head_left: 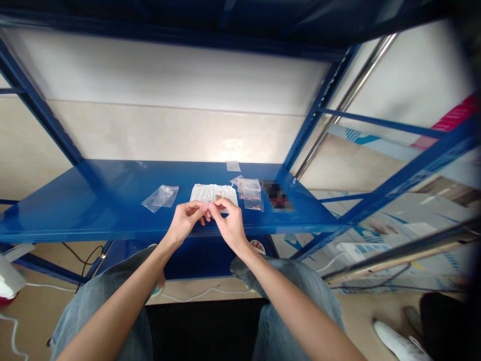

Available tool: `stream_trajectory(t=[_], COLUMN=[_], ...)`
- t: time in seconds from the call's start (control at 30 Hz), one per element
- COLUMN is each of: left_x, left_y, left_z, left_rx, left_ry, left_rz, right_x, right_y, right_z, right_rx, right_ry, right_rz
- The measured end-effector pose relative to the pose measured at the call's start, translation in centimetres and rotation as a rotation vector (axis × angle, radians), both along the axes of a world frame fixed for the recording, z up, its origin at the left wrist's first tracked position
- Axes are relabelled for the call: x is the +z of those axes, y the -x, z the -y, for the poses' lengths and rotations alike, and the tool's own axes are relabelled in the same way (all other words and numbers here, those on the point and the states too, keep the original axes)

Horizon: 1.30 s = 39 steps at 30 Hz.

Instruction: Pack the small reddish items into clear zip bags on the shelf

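Note:
My left hand [187, 218] and my right hand [228, 218] meet over the front of the blue shelf, thumbs and fingertips pinched together. Whatever sits between the fingertips is too small to make out. Just behind and beneath them lies a white sheet [203, 192], crumpled like cloth or tissue, with a few small brownish bits on it. To its right are clear plastic bags [250, 188], some with small reddish-orange pieces inside. Left of my hands rests a pair of flat, clear plastic bags [161, 196].
A small clear packet [233, 166] lies toward the shelf's back edge. At the right is a dark, pixelated object [277, 195]. Blue uprights [319, 108] frame the shelf [112, 200], with another shelf overhead. Cables [205, 293] run along the floor; a person's white shoe [398, 341] shows at lower right.

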<state>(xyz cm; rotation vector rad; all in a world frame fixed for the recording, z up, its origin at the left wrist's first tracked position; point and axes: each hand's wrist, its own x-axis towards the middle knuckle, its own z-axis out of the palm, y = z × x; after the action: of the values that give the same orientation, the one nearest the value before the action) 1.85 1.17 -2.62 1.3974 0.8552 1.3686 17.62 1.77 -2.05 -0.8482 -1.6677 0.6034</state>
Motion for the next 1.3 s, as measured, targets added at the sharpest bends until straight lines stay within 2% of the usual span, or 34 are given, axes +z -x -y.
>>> stream_trajectory(t=[0.2, 0.3, 0.4, 0.57, 0.73, 0.93, 1.13, 1.2, 1.3], left_x=[-0.5, -0.3, 0.1, 0.2, -0.3, -0.5, 0.0, 0.2, 0.5], left_y=[-0.1, -0.1, -0.3, -0.7, -0.5, -0.8, -0.9, -0.6, -0.3], left_z=[0.1, 0.4, 0.9, 1.1, 1.0, 1.5, 1.8, 1.9, 2.0], left_rx=[0.018, 0.048, 0.088, 0.156, 0.339, 0.363, 0.538, 0.557, 0.52], left_ry=[-0.081, -0.093, -0.091, -0.125, -0.252, -0.302, -0.352, -0.367, -0.393], left_rz=[-0.12, -0.181, -0.217, -0.306, -0.462, -0.517, -0.561, -0.543, -0.507], right_x=[0.0, 0.2, 0.5, 1.0, 1.1, 0.7, 1.6, 1.8, 1.4], right_y=[-0.3, -0.3, -0.5, -0.8, -1.1, -1.3, -0.8, -0.4, -0.1], right_z=[-0.1, -0.1, -0.2, -0.2, -0.2, -0.7, 0.8, 1.3, 1.4], right_rx=[0.054, 0.128, 0.145, 0.078, -0.137, -0.005, -0.085, -0.097, -0.108], right_ry=[0.045, 0.083, 0.073, -0.021, -0.156, -0.097, -0.259, -0.288, -0.226], right_rz=[0.012, -0.025, 0.008, 0.16, 0.326, 0.23, 0.278, 0.302, 0.273])
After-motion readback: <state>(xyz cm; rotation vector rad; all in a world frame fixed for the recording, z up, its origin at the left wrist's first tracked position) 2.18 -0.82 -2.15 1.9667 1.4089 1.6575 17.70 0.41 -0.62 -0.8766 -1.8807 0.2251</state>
